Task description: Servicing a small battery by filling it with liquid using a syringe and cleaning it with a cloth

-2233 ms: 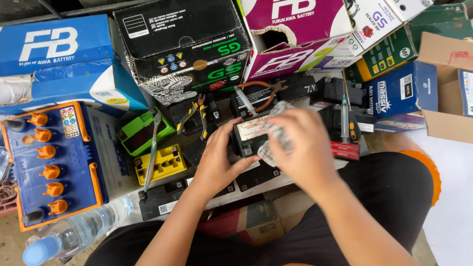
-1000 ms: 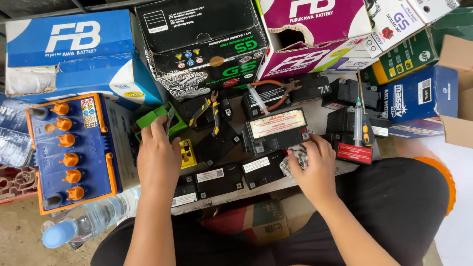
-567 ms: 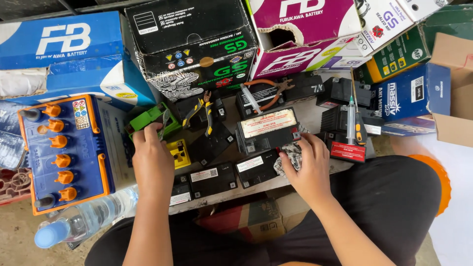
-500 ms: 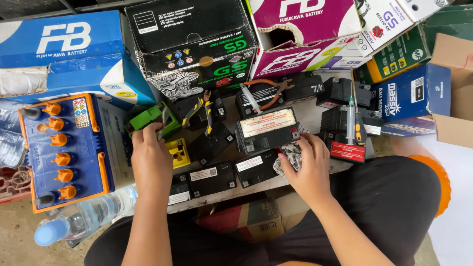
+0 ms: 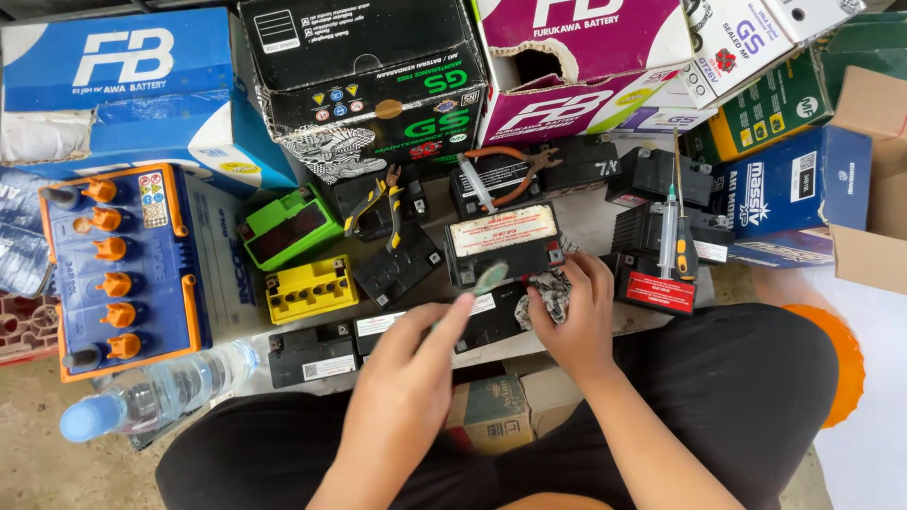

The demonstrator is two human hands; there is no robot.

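We see our left hand [image 5: 402, 373] has left the green box-shaped battery [image 5: 288, 227] it touched half a second ago and swung toward the middle, its grip now closed on a thin grey-green tool [image 5: 489, 279] whose blurred tip hovers over the small black battery with a white and red label [image 5: 503, 244]. Our right hand [image 5: 578, 316] has stayed put, grip pressed shut on a crumpled grey patterned rag [image 5: 551, 291] just beside that battery on the table [image 5: 590, 215]. The yellow battery [image 5: 310, 289] and the screwdriver with an orange and black handle [image 5: 682, 236] lie unmoved.
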